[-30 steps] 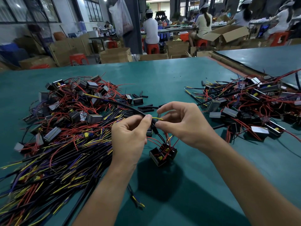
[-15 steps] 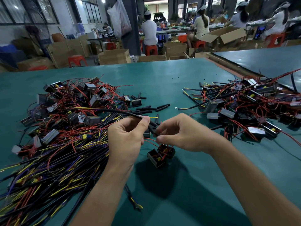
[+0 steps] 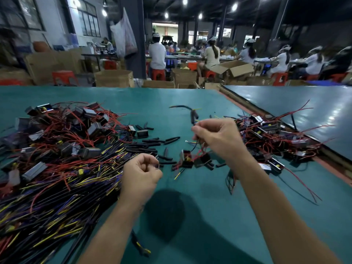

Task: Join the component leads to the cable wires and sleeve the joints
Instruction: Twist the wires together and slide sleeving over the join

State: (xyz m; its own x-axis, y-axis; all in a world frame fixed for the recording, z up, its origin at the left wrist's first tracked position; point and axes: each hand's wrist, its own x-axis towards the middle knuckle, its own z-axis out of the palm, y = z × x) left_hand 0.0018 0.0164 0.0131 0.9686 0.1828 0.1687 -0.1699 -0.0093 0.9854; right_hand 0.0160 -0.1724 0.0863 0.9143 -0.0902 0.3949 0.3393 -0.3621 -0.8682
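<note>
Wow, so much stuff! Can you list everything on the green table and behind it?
teal-green flat tabletop: one, teal, under everything.
black cables with yellow, purple and red wire ends: uncountable heap, near left.
left heap of small black-and-grey box components with red leads: many, far left.
right heap of box components with red wires: many, far right.
short black sleeve tubes: many, black, loose mid-table.
single black box component: one, right of the tubes.
black cable with yellow wire end: one, held up mid-table.
brown cardboard boxes: several, behind the table.
people in white tops: several, at far benches.
left hand: one, fingers curled; contents unclear.
right hand: one, fingers pinch the held cable.
</note>
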